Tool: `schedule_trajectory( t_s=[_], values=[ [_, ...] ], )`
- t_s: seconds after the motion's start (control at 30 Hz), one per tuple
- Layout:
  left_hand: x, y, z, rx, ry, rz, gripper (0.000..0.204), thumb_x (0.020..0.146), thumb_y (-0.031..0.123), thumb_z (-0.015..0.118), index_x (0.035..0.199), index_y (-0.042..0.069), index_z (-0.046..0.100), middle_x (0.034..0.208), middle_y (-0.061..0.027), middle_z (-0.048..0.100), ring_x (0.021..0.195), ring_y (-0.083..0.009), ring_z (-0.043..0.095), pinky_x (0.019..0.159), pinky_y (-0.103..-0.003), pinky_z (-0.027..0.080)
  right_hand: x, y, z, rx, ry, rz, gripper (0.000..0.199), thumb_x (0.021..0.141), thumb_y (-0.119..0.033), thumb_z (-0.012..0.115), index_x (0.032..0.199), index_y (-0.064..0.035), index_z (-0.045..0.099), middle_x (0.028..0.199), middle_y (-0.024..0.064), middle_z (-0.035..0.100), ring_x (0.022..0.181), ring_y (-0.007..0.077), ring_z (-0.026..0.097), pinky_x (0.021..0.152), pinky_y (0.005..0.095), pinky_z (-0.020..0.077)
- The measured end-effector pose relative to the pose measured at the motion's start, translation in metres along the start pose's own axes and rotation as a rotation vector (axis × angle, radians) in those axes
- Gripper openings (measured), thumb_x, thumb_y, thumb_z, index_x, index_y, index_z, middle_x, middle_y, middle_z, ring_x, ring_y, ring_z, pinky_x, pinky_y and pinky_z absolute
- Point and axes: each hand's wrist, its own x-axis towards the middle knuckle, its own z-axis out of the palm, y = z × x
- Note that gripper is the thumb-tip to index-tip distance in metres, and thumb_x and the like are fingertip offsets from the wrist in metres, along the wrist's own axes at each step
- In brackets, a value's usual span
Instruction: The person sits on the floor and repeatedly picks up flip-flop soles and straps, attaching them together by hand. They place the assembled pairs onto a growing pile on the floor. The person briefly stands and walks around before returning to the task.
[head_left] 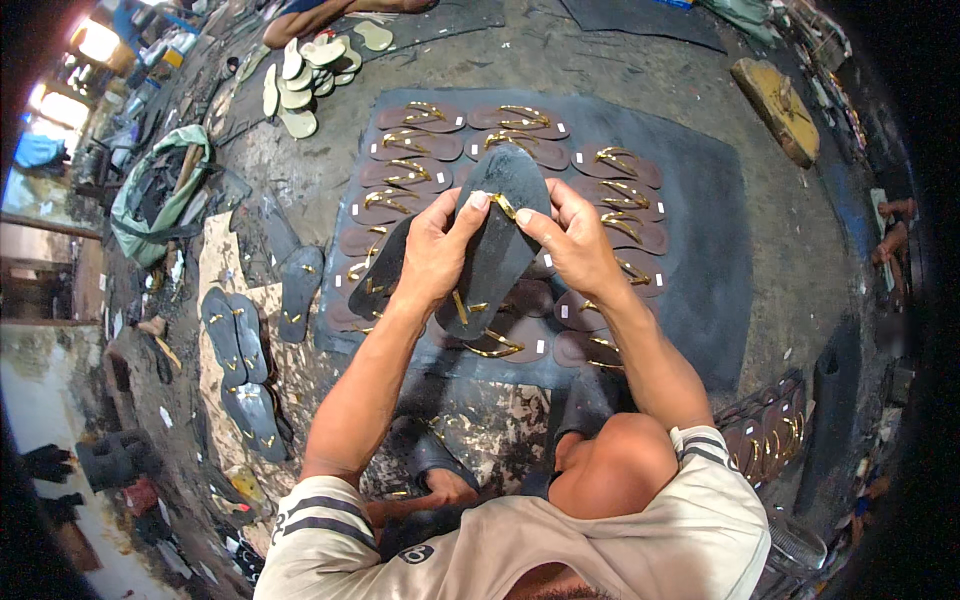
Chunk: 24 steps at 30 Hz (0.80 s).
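Note:
In front of me, both hands hold up a black flip-flop sole [510, 170], its rounded end pointing away. My left hand [437, 250] is closed around its left edge, the thumb pressed on a short gold strap end [503, 206]. From the other side, the thumb of my right hand [575, 240] presses on that same strap end, its fingers curled at the sole's edge. Two more gold strap ends [468, 307] show near the sole's lower end. A second dark sole [383, 270] sits behind my left hand; whether that hand holds it too, I cannot tell.
Brown flip-flops with gold straps [622, 195] lie in rows on a dark mat [705, 260]. Black soles [236, 340] lie left, pale soles [308, 80] far left. A green sack [140, 228] stands left, a yellowish block [775, 110] far right. More flip-flops [765, 445] are near right.

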Motion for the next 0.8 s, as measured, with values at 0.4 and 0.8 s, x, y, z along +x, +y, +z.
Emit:
schedule_trajectory(
  t_s=[0.4, 0.8],
  values=[
    [0.001, -0.002, 0.031, -0.142, -0.062, 0.134, 0.055, 0.1, 0.042, 0.046, 0.136, 0.0, 0.049, 0.118, -0.0073, 0.061, 0.104, -0.0121, 0.055, 0.091, -0.029, 0.044, 0.014, 0.016, -0.031, -0.097, 0.101, -0.196, 0.034, 0.091, -0.016, 0.064, 0.117, 0.0035, 0.054, 0.105, 0.0064, 0.064, 0.094, 0.0121, 0.06, 0.084, 0.0284, 0.0494],
    [0.005, -0.041, 0.033, -0.388, -0.263, -0.339, 0.071, 0.085, 0.019, 0.069, 0.145, 0.004, 0.034, 0.111, -0.0136, 0.061, 0.081, -0.0173, 0.065, 0.062, -0.026, 0.057, 0.004, 0.035, -0.149, 0.217, 0.072, 0.181, 0.058, 0.098, -0.031, 0.057, 0.146, -0.0073, 0.035, 0.131, 0.0115, 0.05, 0.105, 0.0173, 0.054, 0.093, 0.0331, 0.0446]
  ],
)
